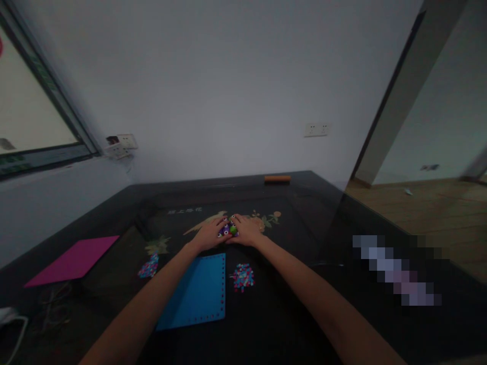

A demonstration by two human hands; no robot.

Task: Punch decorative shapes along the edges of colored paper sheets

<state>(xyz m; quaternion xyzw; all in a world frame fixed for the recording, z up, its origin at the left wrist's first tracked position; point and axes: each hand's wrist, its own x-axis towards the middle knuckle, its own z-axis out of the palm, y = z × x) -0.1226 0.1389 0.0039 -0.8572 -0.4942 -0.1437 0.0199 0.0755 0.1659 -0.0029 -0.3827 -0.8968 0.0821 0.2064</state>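
Both my arms reach forward over a dark table (297,223). My left hand (208,234) and my right hand (248,231) meet at its middle, fingers curled around a small cluster of purple, green and white beads (228,230). The beads sit between the two hands on the tabletop. A blue sheet with holes along its edge (200,294) lies below my hands. Two small heaps of mixed coloured beads flank the sheet, one on the left (149,266) and one on the right (242,277).
A magenta sheet (74,260) lies at the table's left. An orange bar (277,178) rests at the far edge by the wall. A white cable (13,324) sits at the near left corner. A painted flower pattern (266,219) marks the tabletop.
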